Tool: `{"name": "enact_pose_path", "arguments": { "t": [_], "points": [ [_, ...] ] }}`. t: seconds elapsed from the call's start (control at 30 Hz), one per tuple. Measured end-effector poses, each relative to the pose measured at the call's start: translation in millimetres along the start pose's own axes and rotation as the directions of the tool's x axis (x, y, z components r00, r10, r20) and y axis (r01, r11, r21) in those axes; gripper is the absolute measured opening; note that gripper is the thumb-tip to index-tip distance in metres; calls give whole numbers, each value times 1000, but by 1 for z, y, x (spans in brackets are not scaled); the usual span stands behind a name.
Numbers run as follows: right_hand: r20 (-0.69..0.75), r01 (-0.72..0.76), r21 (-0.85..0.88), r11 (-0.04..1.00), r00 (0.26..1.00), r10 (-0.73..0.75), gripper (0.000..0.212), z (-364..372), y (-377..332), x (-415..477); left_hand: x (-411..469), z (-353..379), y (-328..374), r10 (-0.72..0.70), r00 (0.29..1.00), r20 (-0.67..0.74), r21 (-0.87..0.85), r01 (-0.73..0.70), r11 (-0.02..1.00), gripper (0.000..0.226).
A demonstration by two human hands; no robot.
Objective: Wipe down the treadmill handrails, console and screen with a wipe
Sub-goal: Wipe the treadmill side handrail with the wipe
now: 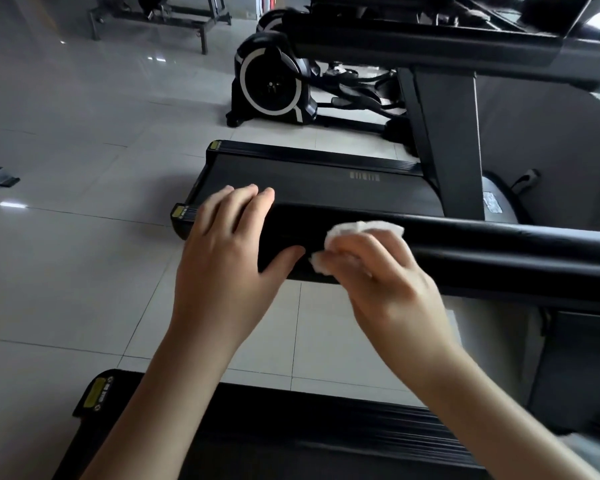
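Note:
A thick black treadmill handrail (499,251) runs from the right edge to its free end at the centre of the head view. My left hand (229,258) grips that free end, fingers over the top and thumb on the near side. My right hand (385,282) presses a crumpled white wipe (357,230) against the rail just right of my left thumb. Most of the wipe is hidden under my fingers. The console and screen are not clearly in view.
A second treadmill's deck (309,174) and upright (444,140) stand beyond the rail. An elliptical trainer (271,84) sits behind it. The belt of the near treadmill (291,434) lies below my arms. Pale tiled floor (66,133) spreads to the left.

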State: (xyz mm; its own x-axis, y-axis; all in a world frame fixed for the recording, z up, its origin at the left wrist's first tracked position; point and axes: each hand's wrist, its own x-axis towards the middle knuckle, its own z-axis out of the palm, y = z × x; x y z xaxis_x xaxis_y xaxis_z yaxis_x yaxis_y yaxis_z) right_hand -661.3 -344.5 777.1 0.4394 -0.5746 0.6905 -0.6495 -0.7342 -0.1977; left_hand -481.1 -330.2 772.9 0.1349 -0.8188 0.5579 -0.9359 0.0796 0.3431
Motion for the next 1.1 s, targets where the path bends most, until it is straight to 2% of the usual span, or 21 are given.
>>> {"name": "enact_pose_path", "arguments": {
  "t": [0.07, 0.17, 0.23, 0.27, 0.33, 0.37, 0.43, 0.53, 0.63, 0.7, 0.83, 0.97, 1.1],
  "points": [
    [-12, -79, 106, 991, 997, 80, 31, -6, 9, -12, 0, 0, 0, 6, 1000, -3, -9, -6, 1000, 67],
    [-47, -163, 220, 962, 983, 177, 20, -3, 11, -16, 1, 0, -2, 12, 1000, -11, -10, -12, 1000, 67],
    [-46, -153, 267, 952, 984, 171, 15, 7, 5, -17, 0, 0, -2, 19, 1000, -12, -4, -19, 1000, 66],
    [-41, -102, 236, 966, 992, 115, 15, 11, 5, -19, 0, 0, -3, 23, 1000, -11, -6, -23, 1000, 66],
    [-49, 94, 26, 995, 994, -93, 15, 11, 13, -24, 0, -1, -4, 31, 1000, -4, -26, -31, 999, 66],
    [-61, 189, -76, 979, 979, -194, 13, 7, 20, -25, 1, -2, -6, 39, 999, 0, -40, -39, 998, 65],
    [-113, 282, -198, 939, 945, -308, 8, 2, 29, -24, 2, -3, -9, 58, 998, 7, -62, -58, 996, 64],
    [-152, 323, -192, 927, 923, -353, 3, 15, 26, -21, 3, -4, -11, 65, 998, 7, -77, -65, 995, 64],
    [-40, 415, -210, 885, 901, -432, 3, 28, 24, -26, 3, -5, -10, 56, 998, 9, -74, -55, 996, 65],
    [-27, 405, -194, 894, 908, -417, 3, 22, 29, -28, 3, -6, -10, 61, 998, 11, -75, -60, 995, 64],
    [-96, 301, -106, 948, 946, -311, 6, 22, 26, -25, 4, -7, -10, 58, 998, 16, -92, -56, 994, 65],
    [-8, 415, -155, 897, 907, -421, 8, 40, 20, -27, 5, -10, -13, 61, 997, 41, -134, -55, 989, 65],
    [-132, 263, -77, 962, 954, -271, 16, 23, 14, -14, 7, -14, -20, 63, 995, 81, -183, -47, 982, 60]
  ]
}}
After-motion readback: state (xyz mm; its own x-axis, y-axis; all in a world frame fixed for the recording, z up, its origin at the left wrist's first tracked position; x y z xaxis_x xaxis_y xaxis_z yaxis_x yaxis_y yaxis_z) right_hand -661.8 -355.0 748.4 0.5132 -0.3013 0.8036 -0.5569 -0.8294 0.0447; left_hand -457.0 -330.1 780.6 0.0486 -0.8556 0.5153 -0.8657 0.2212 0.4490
